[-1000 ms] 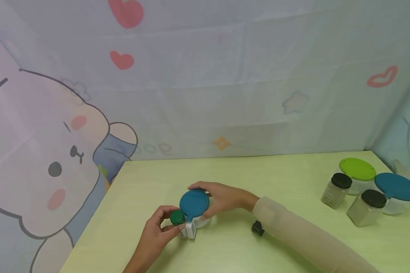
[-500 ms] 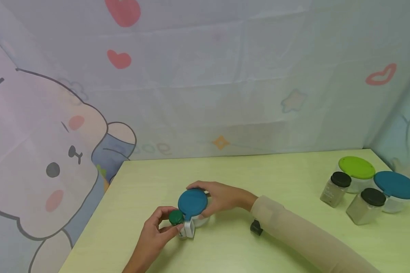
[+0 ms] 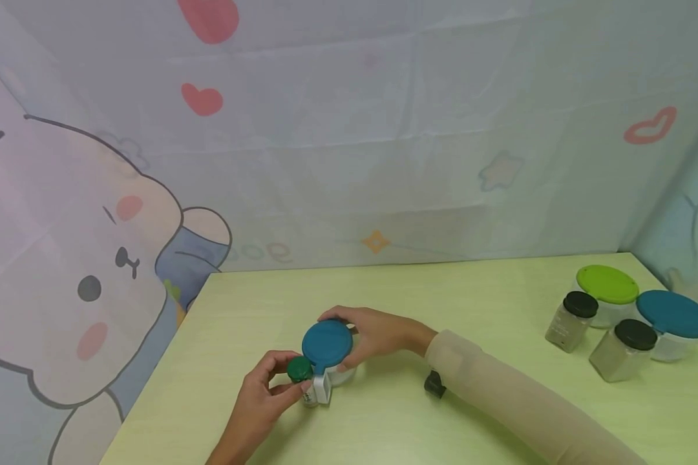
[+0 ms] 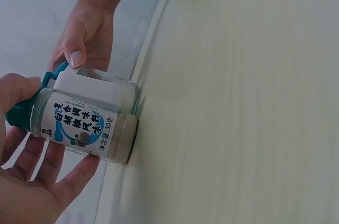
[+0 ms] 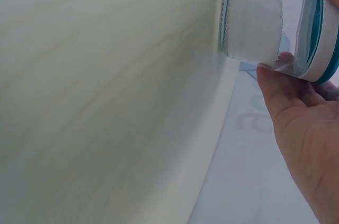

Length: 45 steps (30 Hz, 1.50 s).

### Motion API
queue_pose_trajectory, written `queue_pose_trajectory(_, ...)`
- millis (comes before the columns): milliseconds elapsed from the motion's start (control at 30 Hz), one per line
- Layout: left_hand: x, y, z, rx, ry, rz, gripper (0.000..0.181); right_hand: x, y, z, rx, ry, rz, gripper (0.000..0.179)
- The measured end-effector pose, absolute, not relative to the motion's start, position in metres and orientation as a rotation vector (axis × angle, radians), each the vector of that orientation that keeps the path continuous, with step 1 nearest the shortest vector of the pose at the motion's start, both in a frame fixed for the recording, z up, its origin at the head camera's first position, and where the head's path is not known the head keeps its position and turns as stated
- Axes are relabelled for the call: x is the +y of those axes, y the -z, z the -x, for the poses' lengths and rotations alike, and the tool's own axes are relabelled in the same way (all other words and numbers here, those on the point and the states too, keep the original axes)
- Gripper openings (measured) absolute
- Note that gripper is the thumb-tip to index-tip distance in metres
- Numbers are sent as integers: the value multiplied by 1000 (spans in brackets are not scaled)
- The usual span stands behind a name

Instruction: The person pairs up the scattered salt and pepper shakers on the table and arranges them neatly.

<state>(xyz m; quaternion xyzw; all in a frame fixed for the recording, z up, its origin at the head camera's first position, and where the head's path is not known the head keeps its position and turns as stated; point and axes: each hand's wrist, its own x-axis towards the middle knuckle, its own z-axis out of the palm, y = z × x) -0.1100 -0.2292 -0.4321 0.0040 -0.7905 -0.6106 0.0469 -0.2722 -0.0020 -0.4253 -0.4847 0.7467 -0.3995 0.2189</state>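
Observation:
Left of the table's middle, my left hand (image 3: 262, 394) holds a small spice jar (image 4: 85, 126) with a green cap (image 3: 299, 369), thumb on one side and fingers on the other. The jar has a white label with Chinese writing and stands upright, its base at the tabletop. Right beside it is a wider clear seasoning jar (image 5: 254, 17) with a blue lid (image 3: 327, 342) and a white handle (image 3: 322, 387) on the side facing the spice jar. White contents show through its wall. My right hand (image 3: 378, 336) grips this jar from the far right side, fingers and thumb curled round it.
At the table's right end stand two black-capped square jars (image 3: 571, 326) (image 3: 619, 358), a green-lidded container (image 3: 607, 284) and a blue-lidded one (image 3: 675, 314). A black wrist device (image 3: 435, 384) shows under my right sleeve (image 3: 500, 387). A printed curtain (image 3: 349, 129) hangs behind the table (image 3: 442, 290).

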Motion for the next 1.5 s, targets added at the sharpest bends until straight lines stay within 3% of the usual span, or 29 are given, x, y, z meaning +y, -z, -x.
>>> queue_pose_trajectory(1500, -238, 435, 111, -2418, 1811, 101, 39, -6, 423, 274, 2025, 1135, 1324, 79)
